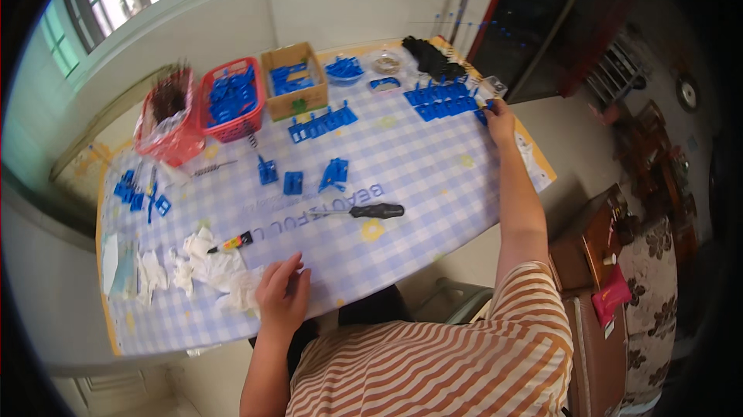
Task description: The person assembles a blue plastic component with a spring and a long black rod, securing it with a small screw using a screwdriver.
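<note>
My right hand (500, 118) reaches to the far right of the table, its fingers closed on a small blue plastic part (483, 115). That part is at the right end of rows of similar blue plastic parts (439, 101). Near the front edge, my left hand (283, 298) rests beside crumpled white tissue (213, 264), fingers loosely bent and apart, holding nothing. A screwdriver (377, 211) with a black handle lies in the middle. Beyond it are a few separate blue pieces (293, 182) and a row of blue parts (323, 124).
Along the back stand a red basket of dark thin rods (176, 148), a red basket of blue parts (235, 131), a cardboard box (308, 100) and a bowl (344, 78). A glue tube (232, 243) lies on the tissue. Black cloth (428, 56) sits at the far right.
</note>
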The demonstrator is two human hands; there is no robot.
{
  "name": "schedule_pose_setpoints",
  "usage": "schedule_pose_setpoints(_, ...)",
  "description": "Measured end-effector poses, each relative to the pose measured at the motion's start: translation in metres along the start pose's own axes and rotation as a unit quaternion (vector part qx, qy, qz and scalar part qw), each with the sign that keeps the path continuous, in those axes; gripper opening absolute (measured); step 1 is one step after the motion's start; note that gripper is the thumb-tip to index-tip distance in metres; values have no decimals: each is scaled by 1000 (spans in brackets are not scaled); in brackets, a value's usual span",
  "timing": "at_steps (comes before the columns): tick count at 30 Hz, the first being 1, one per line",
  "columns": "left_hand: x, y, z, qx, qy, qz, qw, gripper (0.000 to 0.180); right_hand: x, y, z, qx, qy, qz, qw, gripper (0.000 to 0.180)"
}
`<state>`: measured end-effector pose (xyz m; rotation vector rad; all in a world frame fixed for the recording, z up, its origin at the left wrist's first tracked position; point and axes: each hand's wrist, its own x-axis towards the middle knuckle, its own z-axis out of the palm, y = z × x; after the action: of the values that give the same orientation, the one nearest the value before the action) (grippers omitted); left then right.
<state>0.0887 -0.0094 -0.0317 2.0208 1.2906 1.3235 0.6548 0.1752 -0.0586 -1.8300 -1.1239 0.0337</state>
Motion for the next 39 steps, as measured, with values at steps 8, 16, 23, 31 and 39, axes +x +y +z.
schedule_pose_setpoints(8,2,0,5,-35,10,14,999,31,-2,22,-4,107,30,-66,992,41)
schedule_pose_setpoints(16,-1,0,1,-46,15,28,998,28,-104,-125,-37,-198,-40,-118,972,31)
schedule_pose_setpoints(23,-3,4,-4,-63,14,41,997,26,-178,-290,18,122,-402,-203,885,35)
schedule_pose_setpoints(31,-5,6,-4,-57,13,52,997,22,-189,-346,165,76,-398,-289,868,31)
schedule_pose_setpoints(39,-6,0,-2,-67,58,64,994,28,-198,-371,115,252,-522,-128,804,17)
